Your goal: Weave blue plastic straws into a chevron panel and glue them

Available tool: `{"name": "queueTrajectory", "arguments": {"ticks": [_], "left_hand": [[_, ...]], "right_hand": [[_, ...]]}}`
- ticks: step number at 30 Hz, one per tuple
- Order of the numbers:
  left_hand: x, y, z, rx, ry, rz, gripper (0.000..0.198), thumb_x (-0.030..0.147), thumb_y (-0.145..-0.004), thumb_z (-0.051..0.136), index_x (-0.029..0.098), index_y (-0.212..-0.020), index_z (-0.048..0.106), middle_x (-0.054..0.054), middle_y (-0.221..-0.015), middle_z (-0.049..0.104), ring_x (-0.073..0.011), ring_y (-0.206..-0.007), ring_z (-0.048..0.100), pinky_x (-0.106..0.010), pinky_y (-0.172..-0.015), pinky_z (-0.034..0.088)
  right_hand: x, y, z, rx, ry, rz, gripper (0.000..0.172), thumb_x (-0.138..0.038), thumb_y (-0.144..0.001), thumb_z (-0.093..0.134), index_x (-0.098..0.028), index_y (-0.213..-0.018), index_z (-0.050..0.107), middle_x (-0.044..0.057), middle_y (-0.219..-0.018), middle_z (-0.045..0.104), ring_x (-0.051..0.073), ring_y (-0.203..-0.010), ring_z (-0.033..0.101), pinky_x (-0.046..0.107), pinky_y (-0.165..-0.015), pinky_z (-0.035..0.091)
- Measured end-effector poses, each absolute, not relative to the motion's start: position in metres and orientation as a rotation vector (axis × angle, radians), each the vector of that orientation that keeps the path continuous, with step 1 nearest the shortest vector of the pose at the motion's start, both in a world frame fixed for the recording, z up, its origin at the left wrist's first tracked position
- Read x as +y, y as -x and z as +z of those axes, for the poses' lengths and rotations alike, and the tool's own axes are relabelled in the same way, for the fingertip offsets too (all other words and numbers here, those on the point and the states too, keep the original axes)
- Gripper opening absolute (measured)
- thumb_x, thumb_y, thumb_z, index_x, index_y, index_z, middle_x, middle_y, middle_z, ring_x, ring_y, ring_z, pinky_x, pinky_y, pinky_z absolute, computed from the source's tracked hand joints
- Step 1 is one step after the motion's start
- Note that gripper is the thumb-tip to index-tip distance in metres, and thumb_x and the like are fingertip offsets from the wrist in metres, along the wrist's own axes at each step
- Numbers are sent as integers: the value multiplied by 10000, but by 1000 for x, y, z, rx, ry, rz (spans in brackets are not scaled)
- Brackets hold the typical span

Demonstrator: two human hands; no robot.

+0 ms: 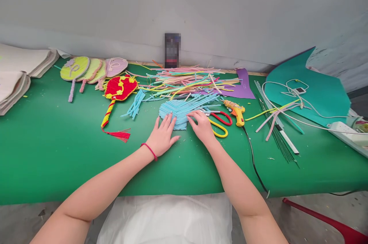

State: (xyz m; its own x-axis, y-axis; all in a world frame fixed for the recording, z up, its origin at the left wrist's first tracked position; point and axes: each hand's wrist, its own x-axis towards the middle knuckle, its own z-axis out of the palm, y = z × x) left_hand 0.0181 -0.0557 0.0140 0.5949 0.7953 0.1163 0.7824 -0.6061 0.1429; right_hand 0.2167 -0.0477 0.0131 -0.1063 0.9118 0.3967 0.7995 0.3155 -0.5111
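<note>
A light blue panel of pipe cleaners, laid side by side in slanting rows, lies on the green table. My left hand rests on its lower left part, fingers stretched out and thumb apart. At the panel's right edge, my right hand is closed in a pinch on a blue pipe cleaner, whose held end is mostly hidden by the fingers. Loose blue pipe cleaners fan out from the panel to the upper right. Scissors with red and yellow handles lie beside my right hand, their blades partly covered.
A yellow glue gun lies right, its cord trailing to the front edge. Behind are mixed pipe cleaners and a phone. Left stand a red fan and several pastel fans. Teal sheet and cables lie far right.
</note>
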Motion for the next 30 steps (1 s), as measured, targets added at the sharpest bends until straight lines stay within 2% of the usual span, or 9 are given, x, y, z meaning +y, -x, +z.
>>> {"name": "queueTrajectory", "arguments": {"ticks": [2,4,7,9,12,23,30], "left_hand": [[-68,-21,14,1376,-2742,188,712,523,-895,392,90,-1447,275,-189,-1524,195,-305,-1414,182,-530,-1132,142],[-75,-22,14,1452,-2714,135,750,554,-875,416,101,-1453,268,-196,-1525,182,-319,-1413,175,-539,-1128,143],[-77,-20,15,1554,-2667,78,769,576,-864,421,99,-1450,279,-212,-1519,188,-333,-1409,184,-557,-1121,144],[-76,-17,15,1584,-2657,73,769,583,-861,419,106,-1448,287,-213,-1516,197,-336,-1409,182,-558,-1120,141],[-76,-16,15,1591,-2660,79,744,583,-856,432,156,-1450,297,-197,-1518,213,-337,-1409,181,-554,-1122,129],[-76,-17,16,1598,-2662,54,717,584,-853,441,191,-1442,320,-173,-1515,246,-328,-1407,195,-538,-1128,127],[-73,-15,20,1564,-2668,6,707,590,-863,410,180,-1435,336,-205,-1505,245,-326,-1403,206,-540,-1123,143]], "right_hand": [[-52,-221,18,-1945,1550,216,259,-301,-928,449,-190,-1046,651,94,-1068,641,222,-1046,565,378,-956,425],[-58,-224,22,-2013,1625,236,344,-353,-931,442,-182,-1183,600,112,-1248,578,244,-1190,499,407,-1018,388],[-72,-220,27,-2220,1725,301,539,-449,-918,437,-200,-1395,411,105,-1487,334,290,-1386,256,490,-1081,310],[-80,-214,29,-2349,1745,337,625,-502,-908,427,-245,-1460,282,69,-1548,177,290,-1427,120,525,-1106,251],[-88,-206,30,-2473,1749,377,653,-538,-911,388,-294,-1481,186,33,-1564,62,268,-1435,30,528,-1127,193],[-88,-201,31,-2547,1813,409,646,-534,-917,374,-298,-1481,165,36,-1561,30,263,-1433,1,524,-1135,159],[-88,-200,30,-2508,1787,421,616,-499,-919,403,-325,-1472,195,40,-1562,83,266,-1434,30,536,-1124,190]]}}
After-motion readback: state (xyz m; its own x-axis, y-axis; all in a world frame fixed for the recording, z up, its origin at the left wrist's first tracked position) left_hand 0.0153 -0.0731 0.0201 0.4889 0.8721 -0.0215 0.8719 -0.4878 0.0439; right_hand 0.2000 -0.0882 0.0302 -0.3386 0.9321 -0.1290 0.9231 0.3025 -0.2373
